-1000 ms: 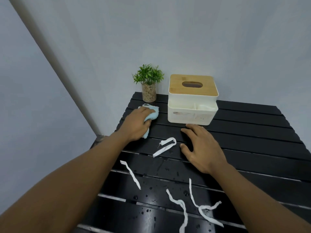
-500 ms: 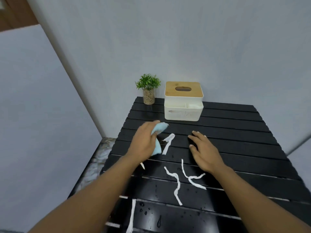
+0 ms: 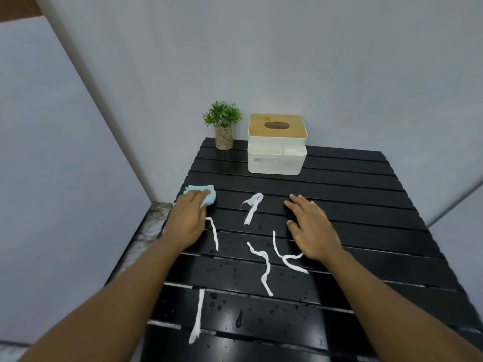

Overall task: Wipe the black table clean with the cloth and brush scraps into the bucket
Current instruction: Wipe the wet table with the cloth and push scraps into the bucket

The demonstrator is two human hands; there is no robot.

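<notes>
A black slatted table (image 3: 352, 194) fills the lower right of the head view, wet with small drops near the front. My left hand (image 3: 187, 218) holds a light blue cloth (image 3: 205, 194) against the table's left edge. My right hand (image 3: 309, 226) lies flat on the slats at the middle, fingers spread, holding nothing. Several white paper scraps lie between and in front of my hands: one (image 3: 252, 206) at the centre, one (image 3: 264, 267) nearer me, one (image 3: 286, 258) by my right wrist, one (image 3: 198, 317) at the front left. No bucket is in view.
A white tissue box with a wooden lid (image 3: 277, 145) stands at the back of the table. A small potted plant (image 3: 223, 125) stands left of it in the corner. Grey walls close in behind and on the left. A strip of mottled floor (image 3: 151, 223) shows beside the table's left edge.
My left hand has slid the cloth leftward to the table's left edge. The view has pulled back a little. My right hand stays flat in about the same place.
</notes>
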